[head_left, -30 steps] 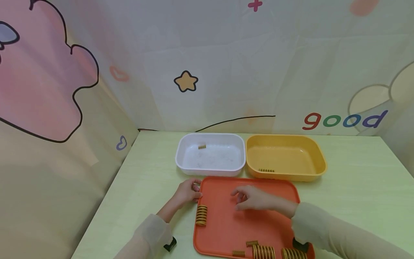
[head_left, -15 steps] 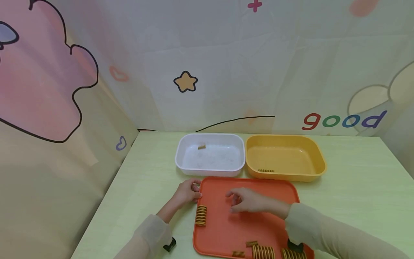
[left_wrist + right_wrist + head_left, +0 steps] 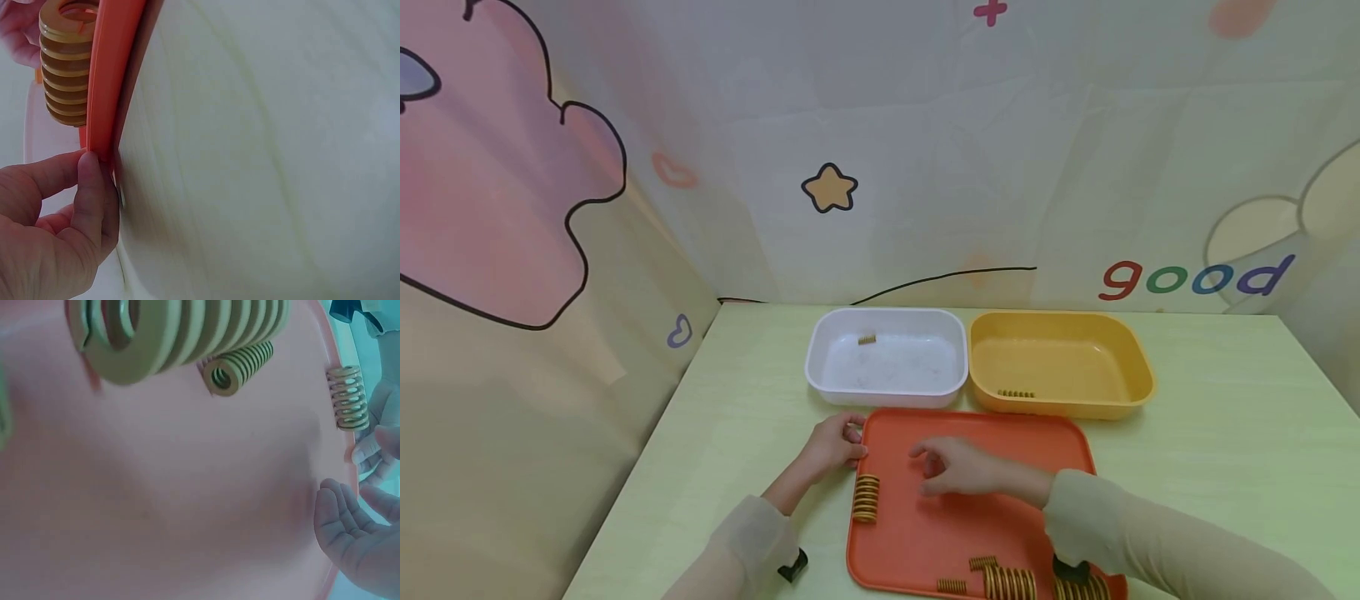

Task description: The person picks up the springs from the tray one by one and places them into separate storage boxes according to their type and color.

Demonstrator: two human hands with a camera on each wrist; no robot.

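Observation:
My left hand [image 3: 831, 443] pinches the left rim of an orange-red tray [image 3: 917, 533]; the left wrist view shows thumb and fingertips on the tray rim [image 3: 111, 69]. Over the tray, my right hand [image 3: 958, 467] hovers with fingers loosely bent and nothing held. A large yellow-brown coil spring [image 3: 866, 498] lies along the tray's left edge, just in front of my left hand. By the front edge are two small coil springs, one [image 3: 982, 563] touching or close to a large spring [image 3: 1011, 583]. Another large spring [image 3: 1081, 588] is partly hidden by the right wrist's camera.
Behind the tray stand a white bin [image 3: 887, 399] and a yellow bin [image 3: 1060, 408], side by side. One small spring [image 3: 867, 339] lies in the white bin, another small spring [image 3: 1017, 394] in the yellow one. A printed cloth [image 3: 925, 183] hangs behind the table.
My right hand has moved left over the tray, nearer its left edge, fingers still loosely bent. My left hand keeps its place on the rim. The springs have not moved.

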